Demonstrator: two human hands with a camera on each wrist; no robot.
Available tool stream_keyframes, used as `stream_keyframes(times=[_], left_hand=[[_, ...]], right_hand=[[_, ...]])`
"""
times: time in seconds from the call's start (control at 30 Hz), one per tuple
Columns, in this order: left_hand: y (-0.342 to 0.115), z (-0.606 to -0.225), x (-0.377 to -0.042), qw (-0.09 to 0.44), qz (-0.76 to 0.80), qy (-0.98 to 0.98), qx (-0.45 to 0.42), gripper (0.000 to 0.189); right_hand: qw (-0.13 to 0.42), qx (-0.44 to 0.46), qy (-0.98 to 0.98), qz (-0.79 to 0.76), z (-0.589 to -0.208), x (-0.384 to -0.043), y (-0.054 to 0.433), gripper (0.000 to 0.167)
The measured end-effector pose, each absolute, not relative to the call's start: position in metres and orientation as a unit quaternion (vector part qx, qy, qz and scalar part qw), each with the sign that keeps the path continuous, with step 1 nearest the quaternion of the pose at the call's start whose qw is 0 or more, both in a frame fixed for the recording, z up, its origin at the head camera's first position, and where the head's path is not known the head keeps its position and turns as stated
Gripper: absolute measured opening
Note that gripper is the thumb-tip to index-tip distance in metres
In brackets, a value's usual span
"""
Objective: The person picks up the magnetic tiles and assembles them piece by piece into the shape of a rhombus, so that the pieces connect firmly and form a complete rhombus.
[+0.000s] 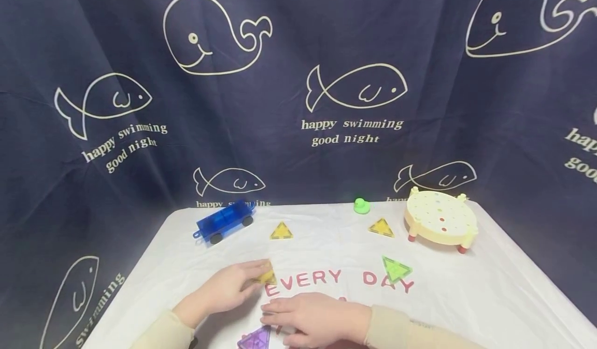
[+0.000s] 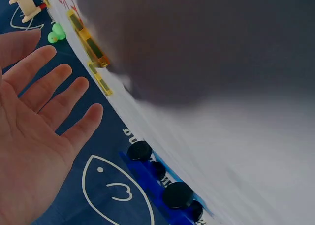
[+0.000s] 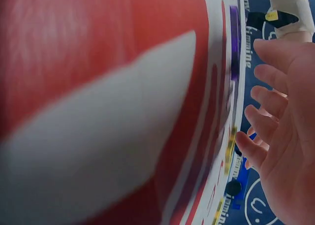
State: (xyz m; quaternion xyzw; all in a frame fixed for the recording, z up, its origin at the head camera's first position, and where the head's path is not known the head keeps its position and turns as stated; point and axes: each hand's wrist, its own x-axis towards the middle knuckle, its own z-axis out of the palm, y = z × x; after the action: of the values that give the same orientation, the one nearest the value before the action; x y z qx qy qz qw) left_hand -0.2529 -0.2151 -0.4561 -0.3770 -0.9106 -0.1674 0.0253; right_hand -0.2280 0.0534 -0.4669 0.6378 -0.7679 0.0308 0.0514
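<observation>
1. Head view: left hand (image 1: 228, 287) low on the white cloth table cover (image 1: 466, 292), fingers flat on top of a small yellow see-through plastic triangle tile (image 1: 267, 276), just left of the red letters "EVERY DAY" (image 1: 338, 278).
2. Same view: right hand (image 1: 312, 318) flat on the cloth near the front edge, fingers stretched out and pointing left, gripping nothing.
3. Purple see-through triangle tile (image 1: 255, 339) just under the right hand's fingertips, at the very bottom of the picture.
4. Left wrist view: left hand's fingers (image 2: 54, 89) straight and spread wide, not curled round anything; yellow tiles seen edge-on by the cloth.
5. Right wrist view: right hand's fingers (image 3: 268, 114) loose and a bit apart, holding nothing; big red blur close to the lens.
6. Green see-through triangle tile (image 1: 395, 268) lying by the word "DAY", well to the right of both hands.
7. Two more yellow triangle tiles farther back: one in the middle (image 1: 281, 231), one more to the right (image 1: 381, 228).
8. Blue see-through toy car with black wheels (image 1: 224, 221) at the back left of the cloth.
9. Little green toy duck (image 1: 361, 205) at the back edge.
10. Round cream toy table with coloured dots and red feet (image 1: 440, 219) at the back right.
11. Dark blue curtain with white whales and fish (image 1: 298, 80) behind everything.
</observation>
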Motion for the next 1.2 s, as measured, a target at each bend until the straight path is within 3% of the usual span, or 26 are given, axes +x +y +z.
stream_keyframes(times=[0.27, 0.77, 1.2], left_hand=[[-0.217, -0.461, -0.245, -0.004, -0.164, -0.917, -0.364, 0.042], [-0.218, -0.467, -0.244, -0.008, -0.151, -0.917, -0.370, 0.040], [-0.217, -0.468, -0.245, -0.038, -0.162, -0.927, -0.337, 0.040]], right_hand=[[0.009, 0.675, -0.738, -0.018, -0.471, -0.222, 0.046, 0.052], [0.018, 0.666, -0.745, -0.027, -0.474, -0.219, 0.056, 0.050], [0.035, 0.612, -0.790, 0.010, -0.468, -0.230, 0.108, 0.053]])
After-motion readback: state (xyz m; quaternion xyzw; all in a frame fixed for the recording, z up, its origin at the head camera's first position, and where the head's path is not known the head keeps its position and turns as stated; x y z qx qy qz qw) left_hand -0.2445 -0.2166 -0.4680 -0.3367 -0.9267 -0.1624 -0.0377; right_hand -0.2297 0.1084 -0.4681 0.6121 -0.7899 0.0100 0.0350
